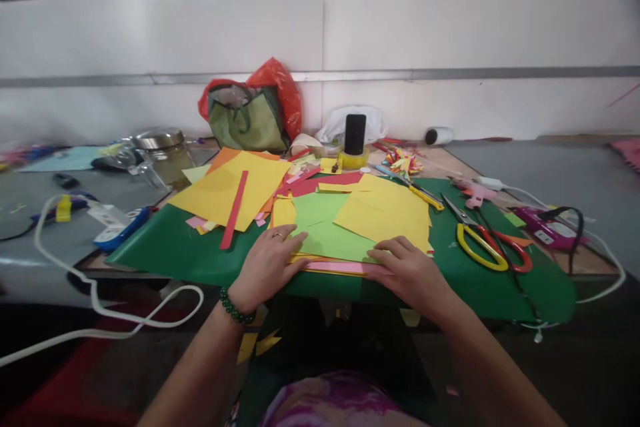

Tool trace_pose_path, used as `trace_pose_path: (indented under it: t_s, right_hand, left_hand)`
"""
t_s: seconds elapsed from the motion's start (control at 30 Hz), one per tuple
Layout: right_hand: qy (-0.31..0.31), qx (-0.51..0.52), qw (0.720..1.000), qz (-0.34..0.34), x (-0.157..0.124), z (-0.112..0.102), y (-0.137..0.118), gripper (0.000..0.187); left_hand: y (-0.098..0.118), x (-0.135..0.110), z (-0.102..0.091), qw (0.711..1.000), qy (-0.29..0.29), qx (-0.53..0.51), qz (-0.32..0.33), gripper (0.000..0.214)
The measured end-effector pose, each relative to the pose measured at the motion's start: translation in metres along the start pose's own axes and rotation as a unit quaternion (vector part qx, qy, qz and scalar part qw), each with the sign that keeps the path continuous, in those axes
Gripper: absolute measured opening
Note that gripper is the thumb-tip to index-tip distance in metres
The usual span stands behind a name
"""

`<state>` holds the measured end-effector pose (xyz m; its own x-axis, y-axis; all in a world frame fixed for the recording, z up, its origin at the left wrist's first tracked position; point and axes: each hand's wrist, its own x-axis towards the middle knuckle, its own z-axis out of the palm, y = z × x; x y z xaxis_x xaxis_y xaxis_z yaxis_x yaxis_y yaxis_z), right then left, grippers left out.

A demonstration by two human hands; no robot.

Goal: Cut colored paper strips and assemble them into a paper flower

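A stack of coloured paper lies in front of me, with a light green sheet (320, 233) near its top and a yellow sheet (387, 210) overlapping that sheet's right side. A pink sheet (333, 267) shows along the front edge. My left hand (270, 259), with a ring and a green bead bracelet, holds the stack's front left corner, fingers on the green sheet and thumb by the near edge. At the front right, my right hand (407, 270) is closed over the same edge, fingertips on the green sheet. Parts of both thumbs' contact are hidden.
Left of the stack are yellow sheets (200, 197) and a red strip (234, 210). Scissors (483, 247) and a pink glue gun (475, 193) lie right on the green mat (165, 247). A phone (355, 134) stands behind; a glass jar (167, 163) is left.
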<state>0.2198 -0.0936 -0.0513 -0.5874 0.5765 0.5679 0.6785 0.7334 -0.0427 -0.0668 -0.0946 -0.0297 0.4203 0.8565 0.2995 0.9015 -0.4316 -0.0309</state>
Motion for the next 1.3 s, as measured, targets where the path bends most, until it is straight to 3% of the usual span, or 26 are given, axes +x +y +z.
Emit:
trace_pose_path:
  t_s: [0.17, 0.33, 0.53, 0.67, 0.83, 1.0, 1.17, 1.3]
  right_hand:
    - [-0.021, 0.006, 1.0, 0.014, 0.001, -0.002, -0.001, 0.022]
    - [-0.048, 0.011, 0.999, 0.0, -0.001, -0.003, -0.01, 0.01]
    - [0.005, -0.006, 1.0, -0.012, -0.003, -0.002, -0.012, 0.025]
    - [0.007, 0.024, 1.0, 0.017, -0.004, -0.003, -0.013, 0.027]
    - [0.056, -0.01, 0.998, 0.025, -0.003, -0.005, -0.018, 0.022]
    - [0.065, -0.013, 0.998, 0.022, -0.001, -0.002, -0.024, 0.018]
    - [0.094, -0.08, 0.99, 0.061, 0.0, 0.003, -0.012, 0.019]
    - [0.099, -0.109, 0.986, 0.078, 0.004, 0.008, -0.005, 0.016]
  left_hand:
    - [0.004, 0.006, -0.002, 0.997, -0.05, -0.033, 0.047, 0.029]
    - [0.007, 0.009, -0.005, 0.992, -0.085, -0.074, 0.05, 0.021]
    - [0.009, 0.008, -0.008, 0.992, -0.099, -0.065, 0.033, 0.021]
    - [0.009, 0.009, -0.011, 0.993, -0.108, -0.043, 0.022, 0.025]
    - [0.007, 0.014, -0.016, 0.995, -0.092, -0.006, 0.028, 0.024]
    - [0.005, 0.017, -0.015, 0.997, -0.059, 0.031, 0.036, 0.018]
    - [0.0, 0.015, -0.01, 0.998, 0.007, 0.046, 0.048, 0.02]
    - [-0.002, 0.013, -0.008, 0.996, 0.024, 0.064, 0.057, 0.024]
